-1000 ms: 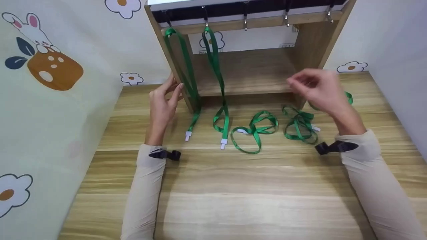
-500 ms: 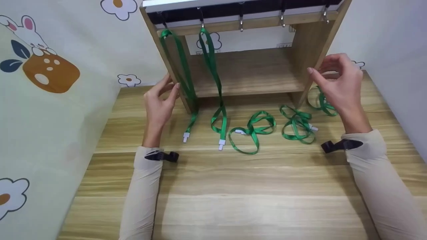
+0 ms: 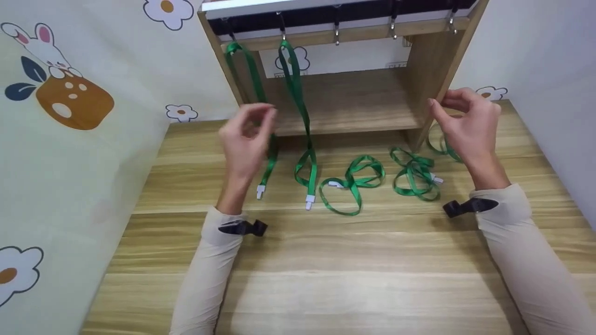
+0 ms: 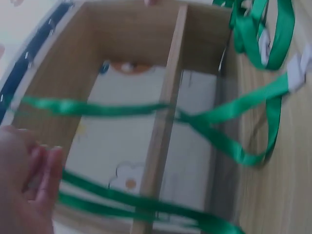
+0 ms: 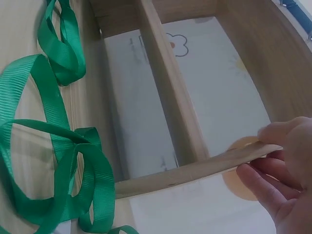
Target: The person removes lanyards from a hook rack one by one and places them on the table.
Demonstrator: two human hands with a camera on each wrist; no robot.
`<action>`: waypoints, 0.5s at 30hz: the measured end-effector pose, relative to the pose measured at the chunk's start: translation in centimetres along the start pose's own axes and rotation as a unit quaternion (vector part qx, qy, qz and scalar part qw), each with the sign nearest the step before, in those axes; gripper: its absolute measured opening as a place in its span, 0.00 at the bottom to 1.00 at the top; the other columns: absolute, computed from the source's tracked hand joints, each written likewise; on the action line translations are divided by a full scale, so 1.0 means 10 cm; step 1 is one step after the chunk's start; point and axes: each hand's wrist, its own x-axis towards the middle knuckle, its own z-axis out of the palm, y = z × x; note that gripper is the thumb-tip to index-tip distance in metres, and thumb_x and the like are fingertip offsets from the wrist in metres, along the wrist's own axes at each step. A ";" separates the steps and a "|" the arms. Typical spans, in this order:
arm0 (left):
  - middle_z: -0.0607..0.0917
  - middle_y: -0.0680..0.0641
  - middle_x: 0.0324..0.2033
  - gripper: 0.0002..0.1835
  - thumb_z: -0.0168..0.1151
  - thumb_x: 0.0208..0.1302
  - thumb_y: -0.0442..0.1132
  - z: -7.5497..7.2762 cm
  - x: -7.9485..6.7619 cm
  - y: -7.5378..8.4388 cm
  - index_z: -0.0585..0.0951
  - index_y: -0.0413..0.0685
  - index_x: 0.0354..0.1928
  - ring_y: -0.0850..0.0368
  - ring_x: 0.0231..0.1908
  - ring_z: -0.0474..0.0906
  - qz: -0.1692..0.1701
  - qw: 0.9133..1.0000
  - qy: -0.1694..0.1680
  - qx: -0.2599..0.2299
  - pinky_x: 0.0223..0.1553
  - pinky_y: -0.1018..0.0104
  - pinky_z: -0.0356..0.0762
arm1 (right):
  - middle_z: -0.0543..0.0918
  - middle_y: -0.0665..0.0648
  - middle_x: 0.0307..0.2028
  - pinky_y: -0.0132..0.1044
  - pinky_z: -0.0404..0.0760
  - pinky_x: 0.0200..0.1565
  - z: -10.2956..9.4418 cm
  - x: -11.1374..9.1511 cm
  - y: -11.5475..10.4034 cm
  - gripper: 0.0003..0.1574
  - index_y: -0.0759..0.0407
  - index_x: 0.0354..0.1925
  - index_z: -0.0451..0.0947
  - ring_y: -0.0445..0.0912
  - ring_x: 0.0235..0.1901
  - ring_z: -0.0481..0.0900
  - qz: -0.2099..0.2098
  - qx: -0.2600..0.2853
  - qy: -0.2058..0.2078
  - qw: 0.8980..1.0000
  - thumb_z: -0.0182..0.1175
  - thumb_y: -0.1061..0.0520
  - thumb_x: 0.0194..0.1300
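A wooden rack (image 3: 354,100) carries a row of metal hooks. Green lanyards hang from its two leftmost hooks: the outer lanyard (image 3: 254,74) and the inner lanyard (image 3: 302,107), their white clips reaching down to the table. My left hand (image 3: 247,139) is in front of the outer lanyard, its fingers loosely bent. In the left wrist view this hand (image 4: 24,180) is blurred and nothing shows in its fingers. My right hand (image 3: 470,125) grips the front edge of the rack's right side panel (image 5: 195,170), thumb on one side and fingers on the other.
Three more green lanyards lie loosely looped on the table: the nearest lanyard (image 3: 356,190) before the rack, another lanyard (image 3: 412,174) by its right foot, and a partly hidden lanyard (image 3: 435,139) behind the right hand. Bare hooks (image 3: 336,35) continue rightward. Patterned walls (image 3: 139,153) stand around.
My left hand has left the rack's left side panel and moved right, in front of the outer lanyard. My right hand has moved right and taken hold of the right panel.
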 end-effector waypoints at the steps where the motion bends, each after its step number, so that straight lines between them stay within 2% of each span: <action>1: 0.93 0.51 0.44 0.13 0.73 0.73 0.45 0.06 -0.02 0.03 0.90 0.47 0.54 0.59 0.41 0.90 -0.006 1.000 -0.031 0.001 0.41 0.67 0.92 | 0.94 0.61 0.50 0.14 0.83 0.42 0.00 -0.01 0.00 0.23 0.63 0.50 0.90 0.45 0.50 0.94 0.000 0.000 0.001 1.000 0.77 0.46 0.68; 3: 0.94 0.50 0.47 0.18 0.74 0.73 0.47 0.18 -0.04 0.07 0.89 0.48 0.59 0.59 0.45 0.91 -0.029 0.996 -0.079 0.009 0.46 0.67 0.93 | 0.94 0.62 0.50 0.15 0.84 0.42 0.01 -0.02 0.00 0.24 0.63 0.49 0.90 0.44 0.50 0.94 -0.001 -0.001 0.003 1.000 0.76 0.45 0.68; 5: 0.94 0.49 0.49 0.23 0.74 0.72 0.48 0.28 -0.04 0.09 0.86 0.47 0.64 0.58 0.47 0.91 -0.055 0.993 -0.102 0.014 0.50 0.65 0.93 | 0.94 0.61 0.50 0.16 0.85 0.43 0.01 -0.02 0.00 0.24 0.64 0.49 0.90 0.43 0.49 0.94 -0.002 -0.002 0.004 1.000 0.75 0.45 0.68; 8: 0.93 0.47 0.51 0.27 0.75 0.72 0.48 0.37 -0.01 0.09 0.83 0.45 0.67 0.57 0.47 0.92 -0.083 0.991 -0.108 0.009 0.53 0.62 0.93 | 0.94 0.61 0.50 0.17 0.86 0.44 0.01 -0.03 -0.01 0.25 0.63 0.49 0.90 0.39 0.49 0.94 0.000 0.001 0.003 1.000 0.75 0.44 0.69; 10: 0.93 0.46 0.50 0.26 0.75 0.71 0.47 0.40 0.00 0.07 0.84 0.44 0.66 0.57 0.46 0.92 -0.089 0.990 -0.110 -0.007 0.52 0.62 0.93 | 0.94 0.62 0.50 0.17 0.86 0.44 0.01 -0.03 -0.01 0.24 0.64 0.49 0.90 0.37 0.47 0.93 0.000 0.006 0.005 1.000 0.75 0.44 0.68; 13: 0.94 0.45 0.44 0.22 0.75 0.71 0.44 0.40 0.01 0.04 0.86 0.44 0.62 0.55 0.38 0.92 -0.083 0.990 -0.112 -0.035 0.46 0.64 0.94 | 0.94 0.63 0.49 0.15 0.84 0.43 0.02 -0.03 -0.02 0.23 0.64 0.48 0.90 0.32 0.45 0.92 -0.002 0.012 0.009 1.000 0.76 0.46 0.68; 15: 0.94 0.45 0.39 0.18 0.75 0.71 0.44 0.39 0.02 0.04 0.88 0.45 0.58 0.53 0.33 0.91 -0.080 0.989 -0.112 -0.049 0.40 0.66 0.93 | 0.94 0.63 0.48 0.16 0.85 0.43 0.03 -0.02 -0.01 0.21 0.64 0.47 0.90 0.34 0.45 0.93 -0.004 0.012 0.013 1.000 0.76 0.48 0.68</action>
